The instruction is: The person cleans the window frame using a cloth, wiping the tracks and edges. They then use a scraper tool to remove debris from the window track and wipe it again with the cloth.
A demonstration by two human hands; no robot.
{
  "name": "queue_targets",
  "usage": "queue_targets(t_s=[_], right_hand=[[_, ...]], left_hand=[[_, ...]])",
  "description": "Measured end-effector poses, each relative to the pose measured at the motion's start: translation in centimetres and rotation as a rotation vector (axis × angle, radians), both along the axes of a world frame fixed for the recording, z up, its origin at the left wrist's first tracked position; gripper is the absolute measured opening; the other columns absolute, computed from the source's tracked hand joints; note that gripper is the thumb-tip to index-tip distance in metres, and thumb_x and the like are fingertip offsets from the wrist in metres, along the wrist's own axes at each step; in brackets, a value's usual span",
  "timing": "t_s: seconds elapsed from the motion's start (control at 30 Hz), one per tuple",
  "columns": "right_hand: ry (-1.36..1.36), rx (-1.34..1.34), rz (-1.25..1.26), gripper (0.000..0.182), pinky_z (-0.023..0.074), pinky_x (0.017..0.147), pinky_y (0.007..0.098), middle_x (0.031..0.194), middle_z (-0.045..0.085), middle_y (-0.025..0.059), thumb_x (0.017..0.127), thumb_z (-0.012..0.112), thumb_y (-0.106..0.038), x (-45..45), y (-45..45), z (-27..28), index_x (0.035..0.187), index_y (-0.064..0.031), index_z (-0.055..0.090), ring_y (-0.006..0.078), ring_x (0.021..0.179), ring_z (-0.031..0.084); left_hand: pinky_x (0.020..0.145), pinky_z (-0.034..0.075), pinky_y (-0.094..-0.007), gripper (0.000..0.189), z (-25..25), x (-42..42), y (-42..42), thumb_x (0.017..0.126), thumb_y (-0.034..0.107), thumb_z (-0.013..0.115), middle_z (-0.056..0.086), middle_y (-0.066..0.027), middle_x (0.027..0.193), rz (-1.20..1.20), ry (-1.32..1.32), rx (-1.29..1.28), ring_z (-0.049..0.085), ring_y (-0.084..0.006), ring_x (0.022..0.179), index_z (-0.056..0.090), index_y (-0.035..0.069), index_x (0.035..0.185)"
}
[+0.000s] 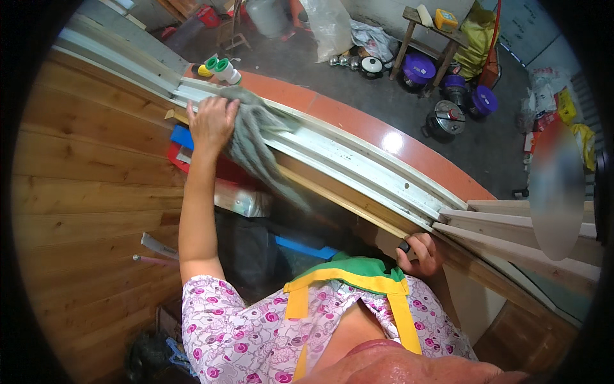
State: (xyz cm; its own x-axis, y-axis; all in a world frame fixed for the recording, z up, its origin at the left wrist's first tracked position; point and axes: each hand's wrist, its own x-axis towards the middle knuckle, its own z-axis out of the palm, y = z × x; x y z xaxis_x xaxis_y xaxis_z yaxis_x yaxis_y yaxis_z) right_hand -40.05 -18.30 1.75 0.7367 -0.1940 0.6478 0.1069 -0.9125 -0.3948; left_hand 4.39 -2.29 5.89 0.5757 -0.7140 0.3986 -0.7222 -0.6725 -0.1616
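Observation:
My left hand (213,122) presses a grey-green cloth (252,117) onto the left part of a white window sill track (355,158). The cloth's long end hangs over the near edge and looks blurred. By the right part of the sill, my right hand (422,254) is curled, with a small black object (404,246) between thumb and finger, close to the end of a light wooden strip (336,196). White plastic pipe fittings with green rings (223,67) stand beyond the left hand, beside a yellow and black object (202,70).
An orange tiled ledge (345,113) runs behind the track. Sliding window frames (523,230) fill its right end. Wooden panelling (96,182) is at left. Below the sill lie red and blue items and a clear plastic container (242,199). Beyond are a wooden stool (431,31) and pots on the floor.

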Motion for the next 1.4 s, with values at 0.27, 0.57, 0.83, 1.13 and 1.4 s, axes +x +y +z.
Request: queue_targets(t_s=[0.27,0.57,0.83,1.13,1.4], right_hand=[[-0.029,0.132,-0.008,0.035,0.0467,0.056,0.0321,0.078,0.056,0.0096,0.068,0.074,-0.012,-1.0,0.5,-2.2,0.096,-0.0033,0.055,0.0247,0.062,0.055],[-0.071,0.106,0.112,0.036,0.0477,0.056,0.0331,0.076,0.057,0.0105,0.068,0.075,-0.011,-1.5,-0.3,-2.0,0.097,-0.0048,0.054,0.0265,0.065,0.058],[0.006,0.757,0.252,0.024,0.0473,0.055,0.027,0.082,0.059,0.0102,0.077,0.068,-0.012,-5.5,0.3,-1.4,0.098,-0.0028,0.059,0.0163,0.061,0.057],[-0.183,1.862,0.593,0.036,0.0433,0.049,0.0249,0.096,0.056,0.0124,0.085,0.052,-0.027,-9.3,1.6,-0.5,0.109,-0.0008,0.053,0.0156,0.062,0.053],[0.058,1.339,0.255,0.034,0.0472,0.07,0.0252,0.105,0.058,0.0073,0.083,0.063,-0.008,-8.5,2.9,1.4,0.115,-0.0055,0.054,0.0114,0.085,0.055]], left_hand=[[0.088,0.039,-0.0437,0.049,-0.5,-9.2,-4.0,0.081,0.048,0.059,0.062,-0.0164,0.093,-0.107,0.155,-0.071,0.056,-0.0303,0.098,0.065,-0.001,0.084],[0.084,0.037,-0.0413,0.061,0.0,-26.3,-9.1,0.075,0.061,0.059,0.058,-0.0135,0.095,-0.508,0.287,-0.264,0.051,-0.0283,0.095,0.064,0.0,0.079],[0.084,0.042,-0.041,0.026,-0.4,-31.2,-11.7,0.079,0.024,0.06,0.062,-0.0106,0.091,-0.701,0.745,-0.423,0.059,-0.0284,0.09,0.062,0.003,0.094],[0.097,0.041,-0.0456,0.056,-0.2,-32.9,-6.0,0.093,0.044,0.038,0.056,-0.0186,0.119,-0.7,2.279,-1.712,0.054,-0.0324,0.109,0.046,0.0,0.126],[0.097,0.039,-0.0496,0.068,-0.6,-38.6,-1.9,0.087,0.052,0.049,0.052,-0.0201,0.124,-0.81,2.354,-1.612,0.051,-0.0341,0.114,0.042,-0.001,0.13]])
